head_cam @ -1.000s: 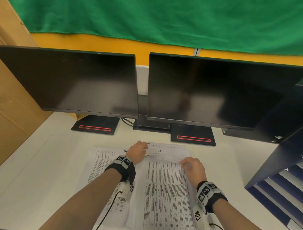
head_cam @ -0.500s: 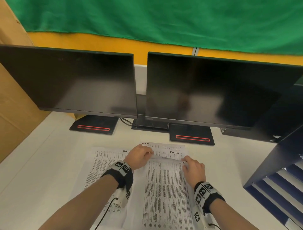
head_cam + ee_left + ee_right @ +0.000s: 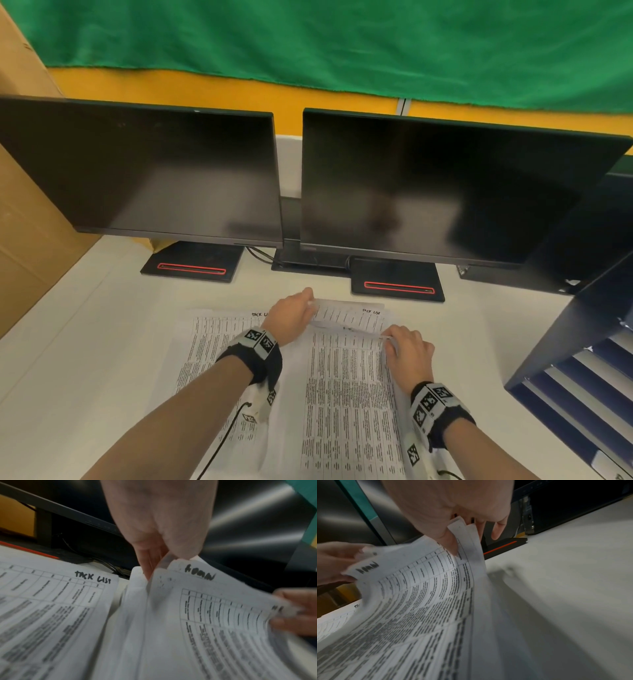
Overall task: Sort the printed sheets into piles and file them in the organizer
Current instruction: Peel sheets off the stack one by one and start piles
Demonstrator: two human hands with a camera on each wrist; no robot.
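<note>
left hand [image 3: 291, 317] pinching top sheet's [image 3: 346, 346] far-left corner | right hand [image 3: 407, 353] pinching its far-right corner | sheet lifted off stack [image 3: 352, 428] on desk [image 3: 85, 342]

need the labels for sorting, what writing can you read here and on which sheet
"TASK LIST": handwritten, top right of the left sheet.
Handwritten word on the lifted sheet pinched by left hand and right hand: too blurred.
Printed tables: too small to read.

Bare forearms; black wristbands [image 3: 253, 363] (white marker tags), thin black cable [image 3: 222, 442].
</note>
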